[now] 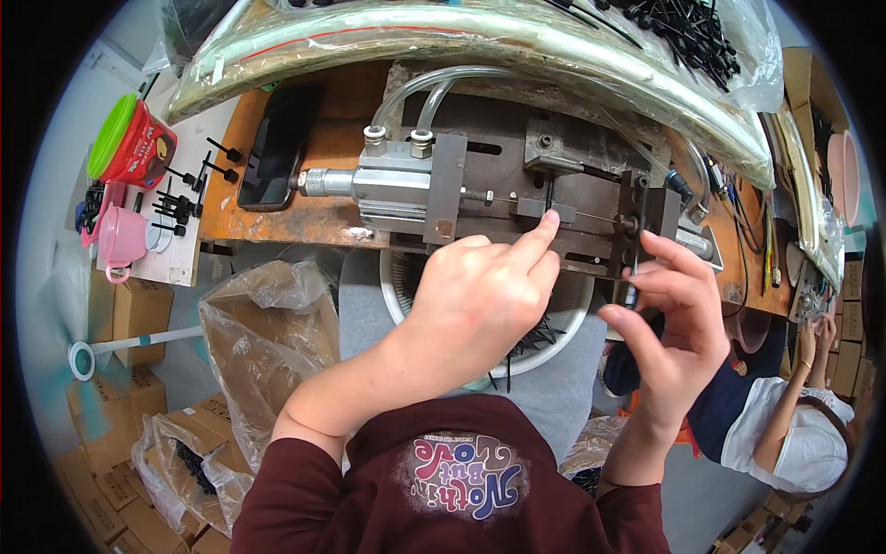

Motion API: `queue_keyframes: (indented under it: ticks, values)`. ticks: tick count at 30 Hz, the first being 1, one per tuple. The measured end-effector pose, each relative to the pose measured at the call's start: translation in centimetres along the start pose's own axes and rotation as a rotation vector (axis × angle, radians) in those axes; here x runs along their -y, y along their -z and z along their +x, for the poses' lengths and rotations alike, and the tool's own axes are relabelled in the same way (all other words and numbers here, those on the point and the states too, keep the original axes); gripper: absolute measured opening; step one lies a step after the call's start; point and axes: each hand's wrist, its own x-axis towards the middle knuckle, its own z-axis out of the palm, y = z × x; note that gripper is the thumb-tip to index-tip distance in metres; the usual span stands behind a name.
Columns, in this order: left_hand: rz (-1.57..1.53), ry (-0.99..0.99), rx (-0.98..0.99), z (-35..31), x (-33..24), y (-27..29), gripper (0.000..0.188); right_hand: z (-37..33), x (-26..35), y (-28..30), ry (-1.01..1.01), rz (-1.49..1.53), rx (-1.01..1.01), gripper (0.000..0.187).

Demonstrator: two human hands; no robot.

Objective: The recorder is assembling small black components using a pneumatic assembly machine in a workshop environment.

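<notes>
A metal bench fixture [577,140] with a silver pneumatic cylinder [392,189] lies across the work surface. My left hand [484,295] reaches over its front edge, index finger stretched out and touching a small grey metal block [531,209]. Its other fingers are bent and partly hidden. At the fixture's right end, my right hand [681,323] holds a small black part with a thin pin [630,294] between thumb and fingers; the part's exact kind is unclear. Below my left hand, a white basket [391,294] contains several thin black parts [531,349].
A black phone [275,152] and several black knob-headed pins [175,205] lie left, beside a pink cup [122,237] and red tub [138,146]. Plastic-wrapped material [461,37] spans the back. Bagged cartons [268,342] stand lower left. Another person [780,425] sits at right.
</notes>
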Motion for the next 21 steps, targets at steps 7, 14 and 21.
queue_keyframes:
  ticks: [7, 14, 21]
  values:
    - [-0.028, -0.082, -0.265, 6.7, 4.3, 4.9, 0.027, -0.3, -1.3, -1.8, 0.242, -0.368, 0.117, 0.03]
    - [0.211, 0.032, -0.271, 16.5, 11.4, 4.7, 0.032, -0.1, -2.0, -4.3, 0.327, -0.588, 0.256, 0.027]
    - [0.096, -0.022, -0.049, 18.0, 13.0, 4.8, 0.025, 0.7, -2.0, -4.6, 0.373, -0.68, 0.271, 0.024]
